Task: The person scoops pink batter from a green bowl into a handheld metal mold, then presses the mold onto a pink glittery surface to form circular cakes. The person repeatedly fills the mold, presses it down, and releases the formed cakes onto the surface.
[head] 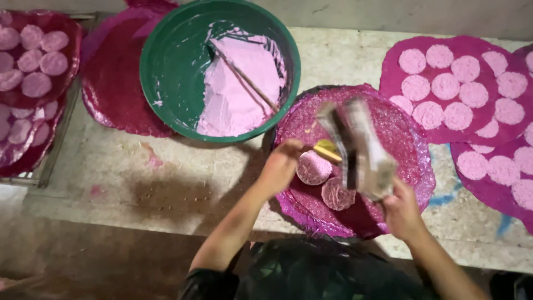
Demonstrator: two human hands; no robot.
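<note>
Two pink discs point(325, 186) lie on the magenta mat point(405, 139) on the desk point(183, 178). Left hand point(280, 164) pinches a yellow scoop point(326, 150) just above them, while right hand point(401, 214) grips a blurred, tilted container point(361, 147), kept over the mat. Green basin point(172, 66) of pink batter sits near.

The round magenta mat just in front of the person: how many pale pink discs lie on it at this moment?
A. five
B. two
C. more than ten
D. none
B: on the magenta mat only two pink discs lie side by side, near the left hand; the right hand holds a blurred tool above them.
</note>
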